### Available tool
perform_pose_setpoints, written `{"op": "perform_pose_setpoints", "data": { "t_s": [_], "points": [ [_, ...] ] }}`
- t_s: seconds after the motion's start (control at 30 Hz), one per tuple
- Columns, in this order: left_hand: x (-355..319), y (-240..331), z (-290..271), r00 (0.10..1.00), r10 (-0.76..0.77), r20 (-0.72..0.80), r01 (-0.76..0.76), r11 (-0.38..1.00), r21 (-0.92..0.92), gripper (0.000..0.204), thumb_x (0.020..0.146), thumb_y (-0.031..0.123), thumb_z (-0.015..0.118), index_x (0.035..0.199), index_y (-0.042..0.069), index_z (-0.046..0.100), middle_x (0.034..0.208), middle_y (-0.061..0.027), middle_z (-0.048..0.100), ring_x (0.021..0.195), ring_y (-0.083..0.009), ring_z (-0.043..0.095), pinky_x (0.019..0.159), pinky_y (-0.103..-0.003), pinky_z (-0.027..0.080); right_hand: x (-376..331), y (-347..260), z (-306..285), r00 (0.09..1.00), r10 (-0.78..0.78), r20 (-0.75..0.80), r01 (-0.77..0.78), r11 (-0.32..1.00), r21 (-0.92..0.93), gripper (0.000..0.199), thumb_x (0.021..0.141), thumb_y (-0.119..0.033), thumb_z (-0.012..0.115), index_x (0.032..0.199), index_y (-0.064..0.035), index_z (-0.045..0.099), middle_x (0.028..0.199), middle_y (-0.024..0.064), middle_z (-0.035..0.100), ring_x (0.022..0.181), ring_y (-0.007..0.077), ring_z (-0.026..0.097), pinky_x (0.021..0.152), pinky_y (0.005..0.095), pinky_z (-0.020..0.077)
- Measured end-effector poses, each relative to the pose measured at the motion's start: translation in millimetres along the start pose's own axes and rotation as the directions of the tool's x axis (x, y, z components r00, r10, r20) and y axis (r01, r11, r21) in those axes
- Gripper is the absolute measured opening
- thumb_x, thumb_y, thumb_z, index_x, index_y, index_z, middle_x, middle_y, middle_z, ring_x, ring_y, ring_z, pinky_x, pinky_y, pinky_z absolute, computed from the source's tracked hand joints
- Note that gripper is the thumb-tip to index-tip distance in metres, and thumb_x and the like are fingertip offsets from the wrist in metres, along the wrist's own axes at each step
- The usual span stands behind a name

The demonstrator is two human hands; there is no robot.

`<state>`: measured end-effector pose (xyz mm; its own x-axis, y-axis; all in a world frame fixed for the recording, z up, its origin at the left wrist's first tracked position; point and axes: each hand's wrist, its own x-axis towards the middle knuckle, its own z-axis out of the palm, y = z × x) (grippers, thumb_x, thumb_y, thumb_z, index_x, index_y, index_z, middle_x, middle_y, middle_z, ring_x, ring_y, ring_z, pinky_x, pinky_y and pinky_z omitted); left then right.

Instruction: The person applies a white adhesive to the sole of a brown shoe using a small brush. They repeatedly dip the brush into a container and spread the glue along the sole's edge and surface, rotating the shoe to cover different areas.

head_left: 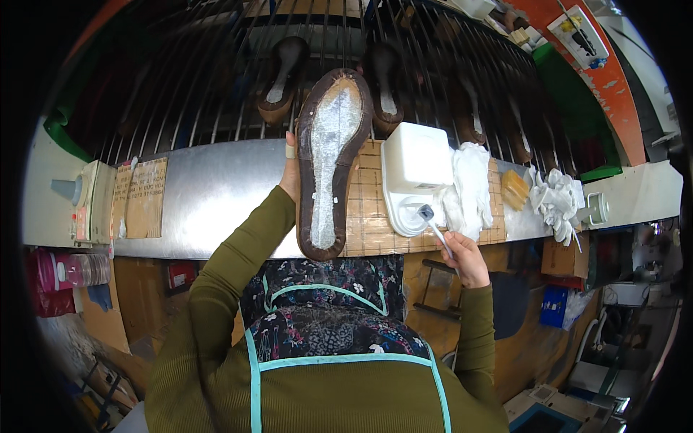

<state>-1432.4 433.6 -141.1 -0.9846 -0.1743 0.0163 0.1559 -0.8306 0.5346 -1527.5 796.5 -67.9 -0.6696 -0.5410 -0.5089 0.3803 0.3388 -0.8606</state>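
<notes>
My left hand (290, 173) grips a brown shoe (335, 155) by its left side, with the bottom turned toward me. A pale silvery insole area runs along the middle of that bottom, framed by the folded brown upper. A tape or bandage wraps one finger of this hand. In my right hand (465, 258) is a thin white-handled brush (437, 232), its dark head at the round dish (411, 223) of a white plastic dispenser (420, 155). Whether the bristles touch the dish's contents, I cannot tell.
Several brown shoes (275, 112) lie bottom up on the metal bars (216, 115) beyond the metal table (216, 198). White gloves (473, 184), a yellowish block (514, 190) and more white gloves (556, 198) sit right of the dispenser. A cardboard piece (148, 198) lies at left.
</notes>
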Motion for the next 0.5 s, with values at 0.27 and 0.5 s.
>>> {"op": "perform_pose_setpoints", "data": {
  "t_s": [0.27,0.5],
  "points": [
    [1,-2,5,0.999,-0.031,-0.04,0.025,0.991,-0.134,0.105,0.071,0.083,0.048,0.138,0.002,0.04,0.127,-0.0217,0.054,0.104,-0.0359,0.061,0.091,-0.045,0.052,4,-70,63,0.434,-0.885,-0.168,0.53,0.402,-0.747,0.013,0.078,-0.006,0.075,0.091,-0.0058,0.072,0.081,0.0006,0.067,0.073,0.0102,0.057,0.073,0.0242,0.0371],
    [-2,4,23,1.0,-0.022,0.014,0.023,0.998,-0.051,0.104,0.069,0.083,0.052,0.139,0.007,0.041,0.131,-0.0141,0.053,0.115,-0.0226,0.058,0.098,-0.034,0.05,40,-135,133,0.236,-0.971,0.031,0.552,0.108,-0.827,0.015,0.074,-0.016,0.079,0.088,-0.0126,0.075,0.083,-0.0024,0.063,0.068,0.0106,0.053,0.076,0.0303,0.0288]
  ]
}}
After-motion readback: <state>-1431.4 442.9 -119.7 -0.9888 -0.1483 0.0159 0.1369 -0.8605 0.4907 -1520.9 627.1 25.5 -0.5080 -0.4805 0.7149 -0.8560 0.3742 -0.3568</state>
